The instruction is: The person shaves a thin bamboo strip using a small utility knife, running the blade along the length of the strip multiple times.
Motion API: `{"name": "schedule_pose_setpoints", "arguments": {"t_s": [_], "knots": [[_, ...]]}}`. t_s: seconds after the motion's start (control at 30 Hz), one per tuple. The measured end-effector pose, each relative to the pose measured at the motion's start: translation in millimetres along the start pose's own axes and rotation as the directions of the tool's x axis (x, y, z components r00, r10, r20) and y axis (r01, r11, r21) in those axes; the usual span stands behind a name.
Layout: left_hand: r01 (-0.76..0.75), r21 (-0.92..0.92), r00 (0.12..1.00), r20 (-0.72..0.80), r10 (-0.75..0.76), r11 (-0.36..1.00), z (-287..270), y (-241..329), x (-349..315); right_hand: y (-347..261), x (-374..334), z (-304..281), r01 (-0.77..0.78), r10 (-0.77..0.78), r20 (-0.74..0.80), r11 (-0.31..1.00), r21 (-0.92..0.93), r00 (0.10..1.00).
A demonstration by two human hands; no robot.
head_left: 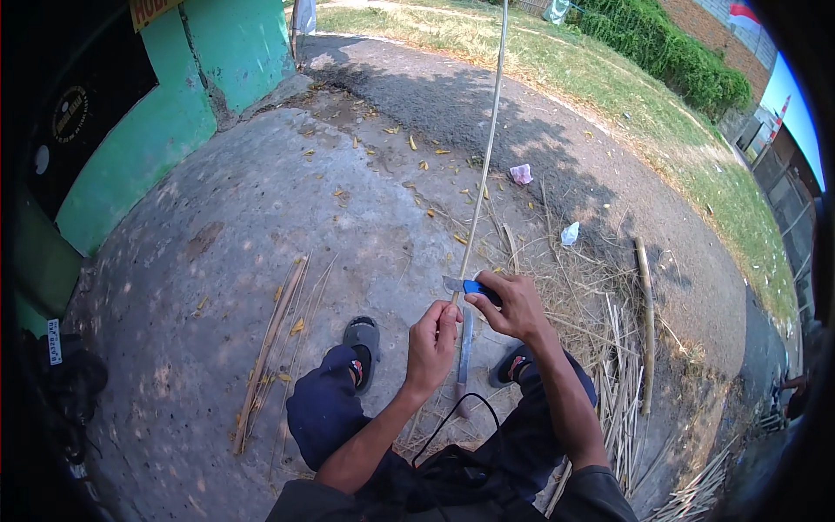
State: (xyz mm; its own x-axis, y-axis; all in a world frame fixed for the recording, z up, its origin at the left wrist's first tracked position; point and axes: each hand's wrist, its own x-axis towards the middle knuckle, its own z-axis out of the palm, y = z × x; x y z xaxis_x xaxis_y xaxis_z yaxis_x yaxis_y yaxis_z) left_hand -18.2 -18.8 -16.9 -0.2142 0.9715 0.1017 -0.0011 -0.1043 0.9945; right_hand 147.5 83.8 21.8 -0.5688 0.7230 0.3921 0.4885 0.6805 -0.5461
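A long, thin pale strip, apparently bamboo (489, 139), rises from my hands toward the top of the view. Its lower end is pinched between the thumb and fingers of my left hand (432, 341). Just above that, my right hand (513, 304) grips a blue-handled utility knife (481, 291), whose blade (453, 284) lies against or across the strip; I cannot tell whether it cuts in. On the ground between my feet is a long-bladed knife (466, 348) with a brownish handle, partly behind my left hand.
Split bamboo strips (619, 383) lie heaped to my right, beside a bamboo pole (644, 322). Longer pieces (271, 357) rest on the concrete to my left. Crumpled litter (570, 233) and dry leaves are scattered ahead. A green wall (139, 174) stands at left, grass (626, 96) beyond the path.
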Motion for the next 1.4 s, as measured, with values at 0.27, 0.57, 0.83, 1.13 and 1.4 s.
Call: {"name": "schedule_pose_setpoints", "arguments": {"t_s": [0.27, 0.57, 0.83, 1.13, 1.4], "knots": [[-0.053, 0.075, 0.998, -0.03, 0.055, 0.996, -1, 5, -2, 0, 0, -2, 0.017, -0.017, 0.004, 1.0, -0.011, 1.0], [-0.038, 0.124, 0.998, -0.038, 0.043, 0.992, -5, 12, -5, -1, 5, 4, 0.01, -0.009, -0.06, 1.0, 0.023, 0.998], [-0.062, 0.123, 0.997, -0.046, 0.068, 0.99, -6, 16, -5, -1, 14, 1, 0.04, -0.041, -0.095, 0.999, -0.009, 0.995], [-0.003, 0.102, 0.995, 0.095, -0.006, 0.995, -4, 7, -27, 57, 41, -40, -0.17, 0.154, -0.473, 0.985, 0.008, 0.868], [0.033, 0.127, 0.974, 0.219, -0.06, 0.991, -2, 7, -34, 97, 38, -70, -0.275, 0.193, -0.54, 0.959, -0.074, 0.819]]}}
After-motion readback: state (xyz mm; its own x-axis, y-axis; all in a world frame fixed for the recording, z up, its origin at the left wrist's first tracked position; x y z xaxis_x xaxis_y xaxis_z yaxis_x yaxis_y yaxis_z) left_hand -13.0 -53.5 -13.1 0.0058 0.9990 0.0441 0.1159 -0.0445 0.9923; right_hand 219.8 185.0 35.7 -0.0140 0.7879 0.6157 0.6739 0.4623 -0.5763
